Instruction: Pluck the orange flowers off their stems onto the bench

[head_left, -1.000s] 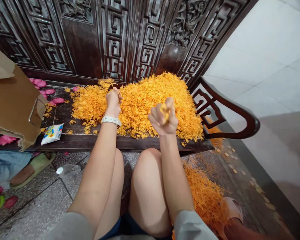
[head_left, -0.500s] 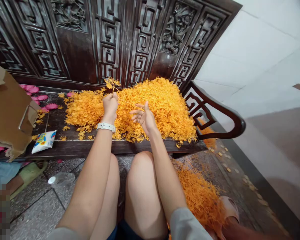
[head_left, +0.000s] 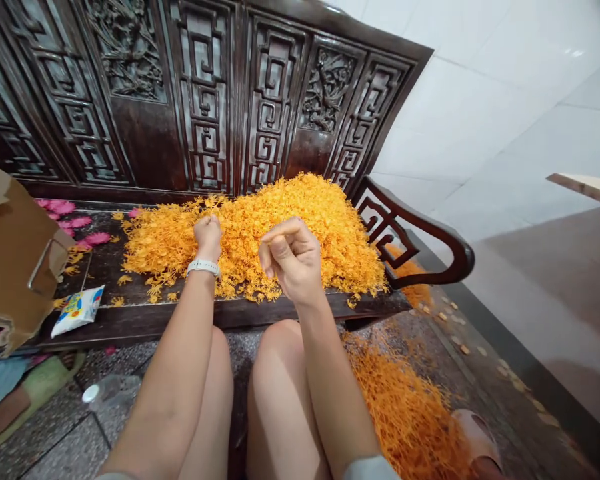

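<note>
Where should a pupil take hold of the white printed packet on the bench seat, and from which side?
Pinch the flat packet across its middle with thumb and fingers, coming from the front of the dark wooden bench seat. It lies thin and flat near the seat's front edge, and the brown bag crowds its left, so the front looks the freer approach.

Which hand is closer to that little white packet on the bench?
Left. The left hand sits right of the white packet in this view; the right hand lies farther off, beyond the left hand.
</note>
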`<state>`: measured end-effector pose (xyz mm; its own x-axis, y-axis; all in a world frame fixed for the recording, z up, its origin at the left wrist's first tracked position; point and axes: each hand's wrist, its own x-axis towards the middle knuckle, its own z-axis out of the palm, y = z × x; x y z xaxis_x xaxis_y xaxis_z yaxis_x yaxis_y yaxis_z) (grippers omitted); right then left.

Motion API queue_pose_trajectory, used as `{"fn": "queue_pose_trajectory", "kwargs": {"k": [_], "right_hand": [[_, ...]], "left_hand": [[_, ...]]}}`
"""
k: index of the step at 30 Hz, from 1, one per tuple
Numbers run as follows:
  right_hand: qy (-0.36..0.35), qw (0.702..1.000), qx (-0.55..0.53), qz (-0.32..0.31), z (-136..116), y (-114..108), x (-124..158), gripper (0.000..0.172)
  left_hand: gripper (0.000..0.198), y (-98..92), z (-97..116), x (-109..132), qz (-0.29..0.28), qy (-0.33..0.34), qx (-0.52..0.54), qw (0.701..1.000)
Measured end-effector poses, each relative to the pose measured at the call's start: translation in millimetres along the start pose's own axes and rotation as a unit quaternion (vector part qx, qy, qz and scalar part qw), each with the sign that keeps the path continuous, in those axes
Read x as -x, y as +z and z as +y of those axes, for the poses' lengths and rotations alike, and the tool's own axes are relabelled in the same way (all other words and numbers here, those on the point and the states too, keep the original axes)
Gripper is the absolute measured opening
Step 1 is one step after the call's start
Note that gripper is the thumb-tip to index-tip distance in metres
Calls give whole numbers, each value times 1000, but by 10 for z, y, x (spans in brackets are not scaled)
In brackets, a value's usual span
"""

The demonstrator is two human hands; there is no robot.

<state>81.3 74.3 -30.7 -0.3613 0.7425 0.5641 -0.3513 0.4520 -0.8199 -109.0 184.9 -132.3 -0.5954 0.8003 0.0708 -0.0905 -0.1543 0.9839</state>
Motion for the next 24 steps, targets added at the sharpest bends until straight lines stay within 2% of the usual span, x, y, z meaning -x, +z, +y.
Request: {"fn": "queue_pose_trajectory", "kwargs": {"k": [2,4,6,8,10,12,15,19,22,24], "right_hand": [[8,998,30,59,49,-82,-1,26],[67,985,96,126,252,-243,-16,55],[158,962,158,157,500,-417,-29,85],[235,941,176,167,696,-544,-36,95],[273,933,142,186,802,-601,-41,86],[279,933,89,210,839,-608,-49,78],[260,941,15,214,859,-594,-59,69],[240,940,-64,231,901,-618,-60,43],[221,933,-101,265,924,-650,-54,34],[207,934,-110,270,933,-660,-52,33]], "left_hand": [[30,5,83,18,-1,-22,21,1000],[23,0,179,56,-53,-29,40,997],[21,-20,254,101,-125,-20,48,991],[21,-50,291,146,-185,-16,41,982],[22,-73,293,187,-233,-16,6,972],[28,-81,276,225,-281,-12,-39,959],[43,-76,262,275,-343,3,-95,934],[59,-104,316,323,-396,-3,-146,906],[58,-152,380,365,-456,-21,-176,872],[56,-158,408,412,-480,-36,-170,860]]}}
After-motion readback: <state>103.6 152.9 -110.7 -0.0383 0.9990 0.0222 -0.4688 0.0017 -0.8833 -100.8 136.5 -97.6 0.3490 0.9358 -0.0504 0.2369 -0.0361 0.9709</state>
